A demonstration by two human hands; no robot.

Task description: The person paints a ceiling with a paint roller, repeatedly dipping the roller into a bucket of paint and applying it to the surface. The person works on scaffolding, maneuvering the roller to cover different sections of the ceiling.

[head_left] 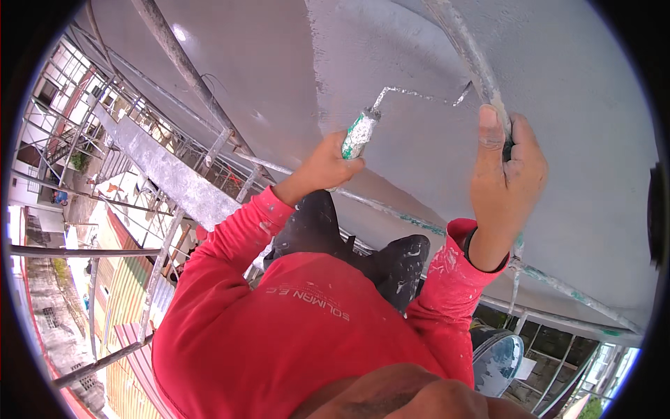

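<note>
My left hand (322,165) is closed round the paint-crusted green and white handle (359,133) of a paint roller. The roller's bent wire frame (415,93) reaches right across the grey wall (419,146) toward an upright scaffold pole. I cannot make out the roller's sleeve clearly; the pole partly covers that end. My right hand (509,167) is wrapped round this scaffold pole (474,59), thumb up along its near side. Behind the frame, the wall has a lighter coated area with a ragged edge beside a darker brownish-grey area.
A horizontal scaffold tube (391,213) crosses between me and the wall. A paint-smeared bucket (499,356) stands at lower right. On the left are a long plank (167,167), a slanting pole (185,66) and scaffold framing, with corrugated roofs (125,258) far below.
</note>
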